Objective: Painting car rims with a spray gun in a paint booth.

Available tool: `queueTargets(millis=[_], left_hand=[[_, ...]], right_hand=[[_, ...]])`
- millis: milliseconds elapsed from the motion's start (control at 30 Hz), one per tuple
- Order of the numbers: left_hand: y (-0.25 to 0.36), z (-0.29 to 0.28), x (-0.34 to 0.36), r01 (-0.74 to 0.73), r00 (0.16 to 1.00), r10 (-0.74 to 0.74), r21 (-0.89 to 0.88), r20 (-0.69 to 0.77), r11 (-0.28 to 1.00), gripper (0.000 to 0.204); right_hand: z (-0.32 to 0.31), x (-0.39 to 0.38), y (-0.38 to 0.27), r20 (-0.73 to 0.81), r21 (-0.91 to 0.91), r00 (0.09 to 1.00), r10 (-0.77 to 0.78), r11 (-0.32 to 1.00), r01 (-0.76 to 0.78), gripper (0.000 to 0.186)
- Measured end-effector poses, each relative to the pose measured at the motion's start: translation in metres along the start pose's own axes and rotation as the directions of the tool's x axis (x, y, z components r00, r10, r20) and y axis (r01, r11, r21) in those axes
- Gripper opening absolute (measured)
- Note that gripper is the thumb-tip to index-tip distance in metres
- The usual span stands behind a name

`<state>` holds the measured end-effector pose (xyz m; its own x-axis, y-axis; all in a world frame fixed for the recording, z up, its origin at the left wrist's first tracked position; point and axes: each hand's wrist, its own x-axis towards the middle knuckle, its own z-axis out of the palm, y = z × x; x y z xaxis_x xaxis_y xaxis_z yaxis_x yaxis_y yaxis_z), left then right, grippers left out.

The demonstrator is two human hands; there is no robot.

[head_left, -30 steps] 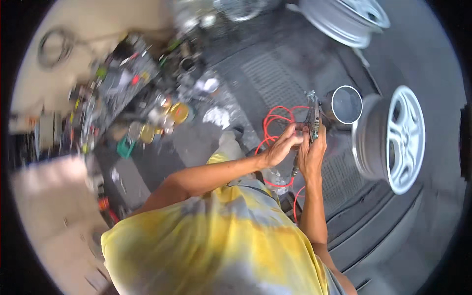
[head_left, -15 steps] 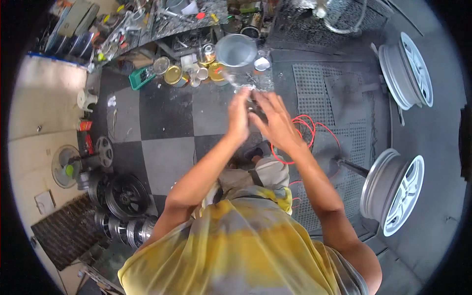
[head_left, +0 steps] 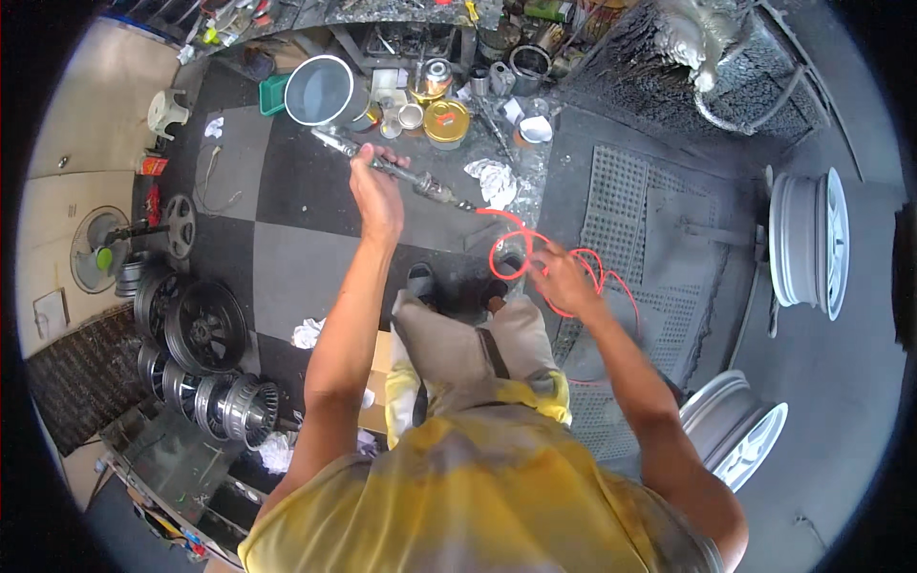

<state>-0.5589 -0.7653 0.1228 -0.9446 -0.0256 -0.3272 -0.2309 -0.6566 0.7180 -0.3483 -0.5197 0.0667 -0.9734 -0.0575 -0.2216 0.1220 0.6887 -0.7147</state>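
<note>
My left hand (head_left: 379, 196) is closed around a metal spray gun (head_left: 425, 183), tilted across the front of me. At the gun's far end sits a wide grey cup (head_left: 360, 97), open at the top and seemingly joined to the gun. A red air hose (head_left: 516, 223) runs from the gun's near end and loops to the right. Fingers bent, my right hand (head_left: 565, 280) grips the hose beside its loops. The palm side of that hand is hidden.
Paint tins (head_left: 446, 124) and crumpled paper (head_left: 494, 181) lie ahead. Silver wheel rims (head_left: 798, 239) hang on stands at the right. Dark wheels (head_left: 205, 327) and a fan (head_left: 98, 250) are at the left. A rubber mat (head_left: 659, 248) covers the right floor.
My hands were close together in front of me and have parted. The left has swung left with the spray gun and cup; the right has dropped to the hose.
</note>
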Motion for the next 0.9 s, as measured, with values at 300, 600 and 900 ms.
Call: queueTargets(millis=[300, 600, 900], left_hand=[[-0.120, -0.055, 0.048, 0.069, 0.996, -0.081, 0.224, 0.045, 0.972, 0.028], [-0.279, -0.135, 0.090, 0.179, 0.960, -0.248, 0.395, 0.131, 0.901, 0.027], [-0.380, -0.185, 0.136, 0.383, 0.870, -0.475, 0.423, 0.135, 0.821, 0.029]], right_hand=[[0.050, 0.119, 0.206, 0.140, -0.257, 0.969, 0.205, 0.952, -0.164, 0.014], [0.117, 0.254, 0.323, -0.303, -0.116, 0.910, 0.283, 0.937, -0.329, 0.016], [0.138, 0.333, 0.388, -0.584, -0.294, 0.812, 0.021, 0.926, -0.235, 0.018]])
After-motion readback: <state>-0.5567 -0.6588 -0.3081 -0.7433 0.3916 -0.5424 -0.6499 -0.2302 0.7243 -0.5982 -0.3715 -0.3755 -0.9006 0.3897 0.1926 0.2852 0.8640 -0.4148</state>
